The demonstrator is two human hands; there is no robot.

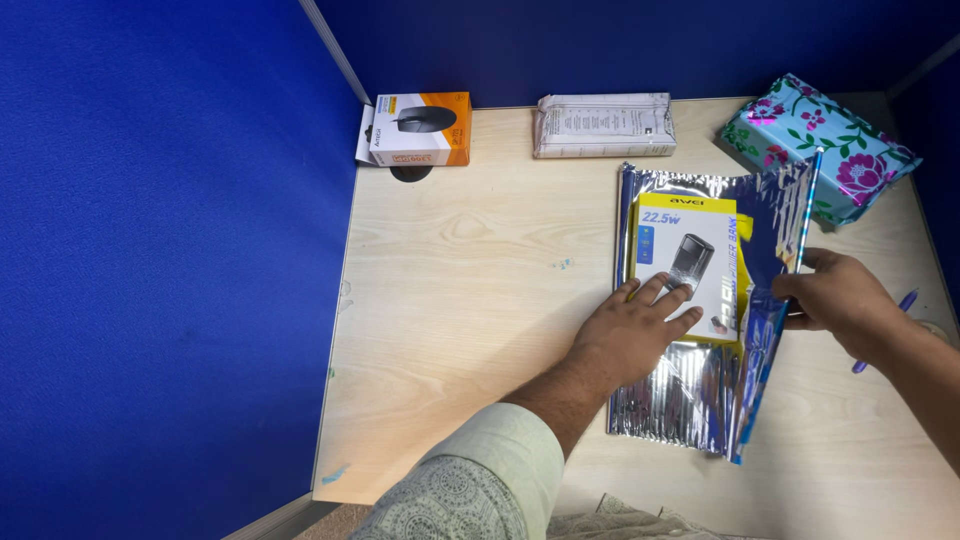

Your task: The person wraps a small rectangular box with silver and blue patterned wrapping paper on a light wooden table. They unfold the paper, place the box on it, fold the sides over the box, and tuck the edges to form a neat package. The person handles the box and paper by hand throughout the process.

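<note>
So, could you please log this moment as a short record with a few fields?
Left hand: flat on the yellow and white product box, pressing it down.
Right hand: lifting the right edge of the silver wrapping foil beneath the box.
Surface: light wooden desk with blue partition walls.
Back edge: orange and white mouse box, newspaper-wrapped parcel, floral-wrapped gift.
Near right hand: blue pen, partly hidden.

We are seeing a crinkled, mirror-glossy foil sheet (690, 400) shining silver on the pale, matt wood-grain tabletop (470, 300). A smooth cardboard box (690, 262) is lying on it, and glossy floral paper is wrapping the parcel (820, 145).
</note>
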